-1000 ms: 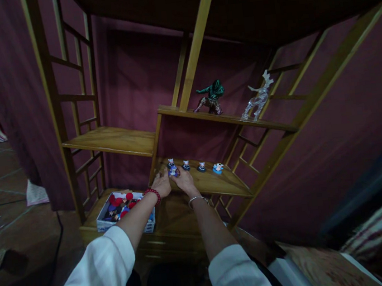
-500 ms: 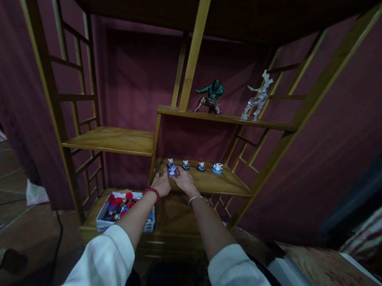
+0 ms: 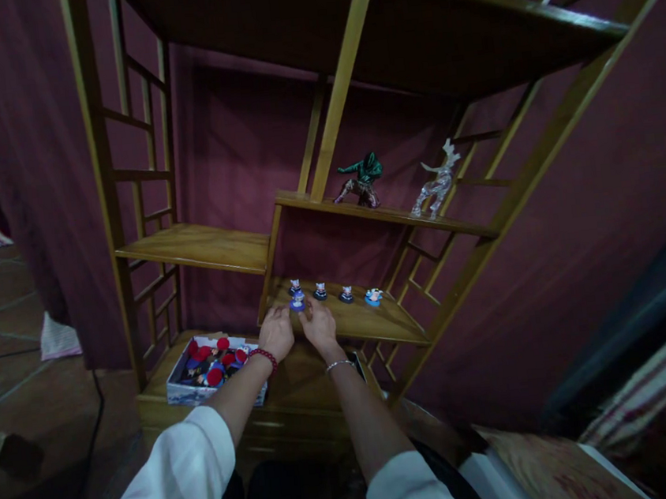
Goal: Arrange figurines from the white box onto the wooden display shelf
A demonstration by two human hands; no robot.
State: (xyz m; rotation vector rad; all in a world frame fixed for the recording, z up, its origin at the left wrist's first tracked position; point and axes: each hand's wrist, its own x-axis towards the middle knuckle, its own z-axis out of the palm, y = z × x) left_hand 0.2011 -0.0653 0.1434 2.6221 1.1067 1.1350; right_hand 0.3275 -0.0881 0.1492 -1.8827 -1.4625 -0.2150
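A small purple figurine point(image 3: 297, 301) stands on the lower right shelf board point(image 3: 364, 321), in front of a dark-based figurine point(image 3: 295, 286). My left hand point(image 3: 276, 332) is just left of the purple figurine, fingers apart and reaching over the shelf's front edge. My right hand point(image 3: 320, 326) is close on its other side, thumb and fingers apart; whether a fingertip touches it I cannot tell. To the right, two more dark-based figurines point(image 3: 321, 290) and a figurine on a blue base point(image 3: 373, 298) form a row.
At lower left, an open box point(image 3: 181, 394) holds several red, blue and dark pieces. Above the row, a green-hooded crouching figure point(image 3: 365, 173) and a clear deer statuette point(image 3: 438, 183) stand on a higher shelf. A wooden upright point(image 3: 273, 244) borders the lower shelf at left.
Both hands have drawn back slightly from the purple figurine, which now shows more fully on the shelf. The camera view has shifted a little.
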